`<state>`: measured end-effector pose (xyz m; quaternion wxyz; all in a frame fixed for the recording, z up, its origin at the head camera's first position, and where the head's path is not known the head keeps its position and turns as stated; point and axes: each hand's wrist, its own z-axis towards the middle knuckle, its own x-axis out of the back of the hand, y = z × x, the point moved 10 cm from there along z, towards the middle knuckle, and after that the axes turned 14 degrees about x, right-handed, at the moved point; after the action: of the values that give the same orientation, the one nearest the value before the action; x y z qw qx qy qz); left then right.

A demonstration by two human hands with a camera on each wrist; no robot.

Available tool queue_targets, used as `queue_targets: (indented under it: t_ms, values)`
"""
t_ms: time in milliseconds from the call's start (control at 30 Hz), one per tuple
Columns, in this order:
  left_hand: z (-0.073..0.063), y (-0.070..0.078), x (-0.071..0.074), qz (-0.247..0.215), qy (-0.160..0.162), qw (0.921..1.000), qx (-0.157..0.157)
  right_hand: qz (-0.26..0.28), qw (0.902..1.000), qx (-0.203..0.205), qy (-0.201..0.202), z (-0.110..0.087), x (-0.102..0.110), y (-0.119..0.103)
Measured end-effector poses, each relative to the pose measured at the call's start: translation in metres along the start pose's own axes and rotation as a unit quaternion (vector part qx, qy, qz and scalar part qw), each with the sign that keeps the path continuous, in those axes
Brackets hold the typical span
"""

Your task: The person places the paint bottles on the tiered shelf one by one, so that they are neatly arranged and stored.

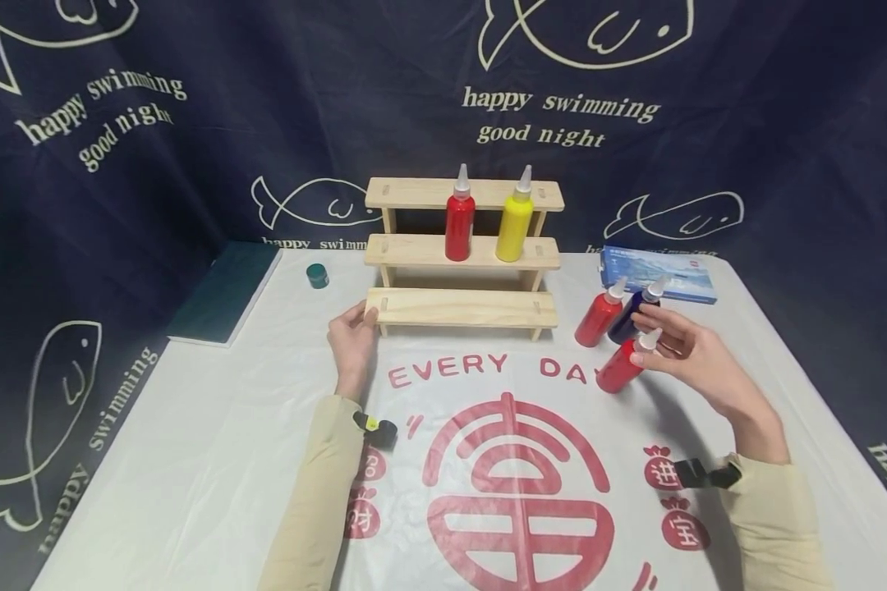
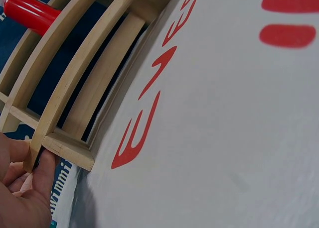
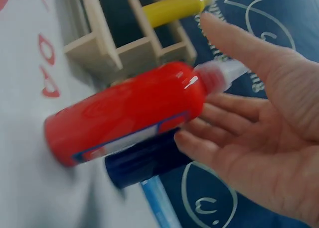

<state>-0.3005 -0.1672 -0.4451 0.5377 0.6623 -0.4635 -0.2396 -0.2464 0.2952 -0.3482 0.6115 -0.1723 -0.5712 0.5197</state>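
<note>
My right grip (image 1: 698,365) spreads loosely around the nearest red plastic nozzle bottle (image 1: 618,368); firm contact I cannot tell.
It is right of the pale wooden three-step stand (image 1: 458,308) my left grip (image 1: 353,343) pinches; likely light, smooth, squeezable, best taken mid-body. Close behind, a second red plastic bottle (image 1: 598,319) and a dark blue plastic bottle (image 1: 624,327) leave little room.

A curtained-off space is seen; whether home or studio cannot be told. Navy fish-printed curtains (image 1: 414,107), lettered "happy swimming good night", are hung beyond the far and side edges of a white-covered table (image 1: 192,460).
</note>
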Motion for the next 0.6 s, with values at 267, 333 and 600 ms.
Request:
queue_targets:
  t_ms: [267, 333, 600]
  values:
    - [-0.001, 0.0, -0.001, 0.0, -0.007, 1.0, 0.0, -0.007, 0.9986, -0.04, -0.034, -0.008, -0.016, 0.033]
    - [-0.001, 0.0, -0.001, -0.002, -0.007, 1.0, -0.001, -0.014, 0.9977, -0.056, -0.037, -0.01, -0.018, 0.04]
    - [-0.001, 0.001, -0.001, -0.004, -0.003, 1.0, -0.005, -0.029, 0.9927, -0.099, -0.064, -0.013, -0.029, 0.058]
